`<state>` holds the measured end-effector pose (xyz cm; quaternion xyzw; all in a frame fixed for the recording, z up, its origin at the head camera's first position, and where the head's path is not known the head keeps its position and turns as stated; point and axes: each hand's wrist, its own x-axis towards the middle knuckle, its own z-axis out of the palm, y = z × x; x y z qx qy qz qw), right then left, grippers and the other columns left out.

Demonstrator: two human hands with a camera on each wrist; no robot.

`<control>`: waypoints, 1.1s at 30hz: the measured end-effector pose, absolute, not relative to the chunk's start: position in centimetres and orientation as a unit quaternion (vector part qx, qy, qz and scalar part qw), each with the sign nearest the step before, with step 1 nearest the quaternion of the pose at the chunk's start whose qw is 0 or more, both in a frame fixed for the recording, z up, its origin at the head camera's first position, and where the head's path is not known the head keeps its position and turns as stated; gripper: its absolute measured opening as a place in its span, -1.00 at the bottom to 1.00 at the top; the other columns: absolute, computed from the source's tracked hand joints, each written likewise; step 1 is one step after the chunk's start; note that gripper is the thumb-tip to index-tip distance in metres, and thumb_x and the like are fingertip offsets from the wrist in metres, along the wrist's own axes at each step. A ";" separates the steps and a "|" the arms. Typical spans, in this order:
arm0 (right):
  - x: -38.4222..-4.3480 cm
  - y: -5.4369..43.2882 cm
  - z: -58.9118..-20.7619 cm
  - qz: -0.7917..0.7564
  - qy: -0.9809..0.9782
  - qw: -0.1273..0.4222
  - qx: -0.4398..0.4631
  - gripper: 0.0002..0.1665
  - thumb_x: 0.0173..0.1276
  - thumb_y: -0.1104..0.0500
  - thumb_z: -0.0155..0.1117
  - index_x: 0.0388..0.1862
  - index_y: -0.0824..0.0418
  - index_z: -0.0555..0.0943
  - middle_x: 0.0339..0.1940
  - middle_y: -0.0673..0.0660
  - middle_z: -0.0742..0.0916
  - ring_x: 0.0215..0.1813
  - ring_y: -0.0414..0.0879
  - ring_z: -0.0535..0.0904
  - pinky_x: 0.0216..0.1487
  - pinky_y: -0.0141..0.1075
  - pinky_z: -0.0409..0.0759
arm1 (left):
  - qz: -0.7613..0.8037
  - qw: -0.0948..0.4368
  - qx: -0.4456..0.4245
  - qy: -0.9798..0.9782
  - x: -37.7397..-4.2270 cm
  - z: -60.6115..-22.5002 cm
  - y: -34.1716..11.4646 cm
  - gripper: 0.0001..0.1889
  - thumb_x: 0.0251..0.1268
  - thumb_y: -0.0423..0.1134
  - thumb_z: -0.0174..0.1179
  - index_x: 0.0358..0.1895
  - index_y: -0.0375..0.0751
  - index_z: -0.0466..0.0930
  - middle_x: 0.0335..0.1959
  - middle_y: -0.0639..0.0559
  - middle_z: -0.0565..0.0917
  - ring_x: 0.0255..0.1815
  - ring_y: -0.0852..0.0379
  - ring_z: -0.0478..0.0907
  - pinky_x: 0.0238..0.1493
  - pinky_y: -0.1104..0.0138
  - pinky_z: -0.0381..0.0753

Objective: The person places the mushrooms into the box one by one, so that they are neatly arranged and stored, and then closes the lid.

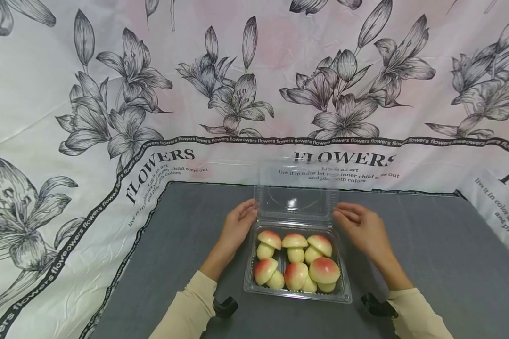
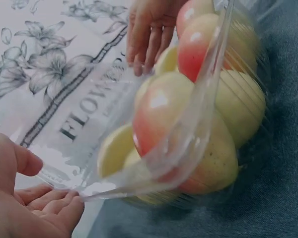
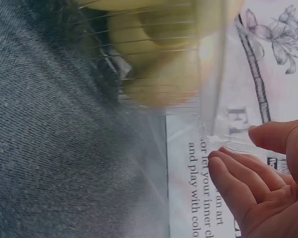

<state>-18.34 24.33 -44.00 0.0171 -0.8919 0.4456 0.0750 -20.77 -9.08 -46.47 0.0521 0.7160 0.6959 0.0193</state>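
Touched lightly with left hand (image 1: 237, 226) and right hand (image 1: 360, 226), fingers relaxed and apart, the upright lid (image 1: 296, 200) of clear plastic clamshell box (image 1: 297, 295). Lay between both hands on grey tabletop (image 1: 428, 245), full of red-yellow mushroom-shaped toys (image 1: 296, 263). Seemed a lid-handling step; called next for even hold on both lid edges.

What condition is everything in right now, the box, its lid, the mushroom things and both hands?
Clear plastic box: open, resting on the grey mat.
Lid: raised upright.
Toy mushrooms: six, inside the box.
Left hand: fingers relaxed, at the lid's left edge.
Right hand: fingers relaxed, at the lid's right edge.
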 end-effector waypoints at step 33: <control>-12.3 24.3 -39.5 0.521 -0.831 0.174 0.087 -0.59 0.76 0.05 0.00 0.20 0.21 0.74 0.15 0.13 0.82 0.14 -0.29 0.75 0.09 -0.39 0.67 | 0.729 -0.089 0.175 0.656 -13.7 -41.7 -9.8 -0.49 0.81 -0.05 -0.21 0.50 -0.30 0.43 0.53 -0.12 0.48 0.59 0.02 0.35 0.54 0.25 0.31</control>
